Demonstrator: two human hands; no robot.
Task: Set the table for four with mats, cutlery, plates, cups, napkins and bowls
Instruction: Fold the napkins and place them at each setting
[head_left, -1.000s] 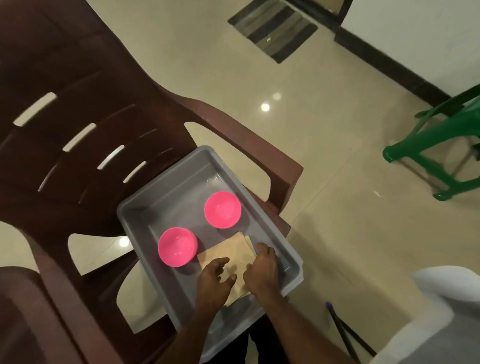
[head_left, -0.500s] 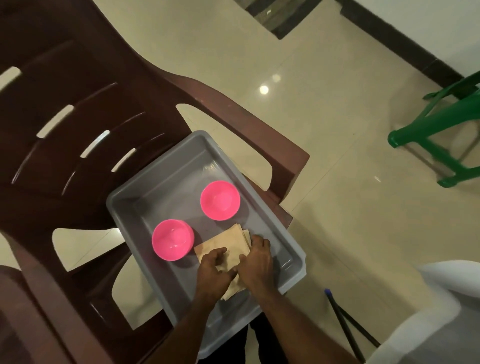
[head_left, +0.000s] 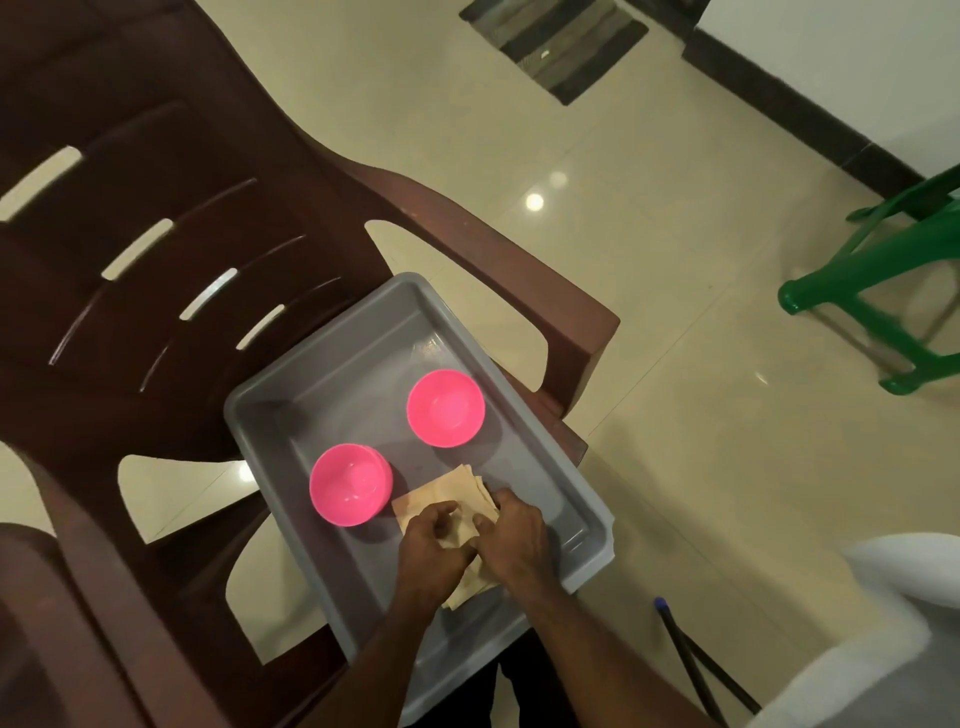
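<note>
Napkins (head_left: 441, 501) (beige, unmarked) gripped by left hand (head_left: 434, 545) and right hand (head_left: 511, 540) fingers inside grey tub (head_left: 322, 400)

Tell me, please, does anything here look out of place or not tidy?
The napkins in the gray tub are fanned askew, not squared, under the left hand and right hand. The tub itself overhangs the brown chair seat's front edge.

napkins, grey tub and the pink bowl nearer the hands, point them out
napkins (head_left: 451, 491), head view, bare top corner of the stack
grey tub (head_left: 566, 470), head view, right rim
pink bowl nearer the hands (head_left: 350, 484), head view, inside bottom
</note>
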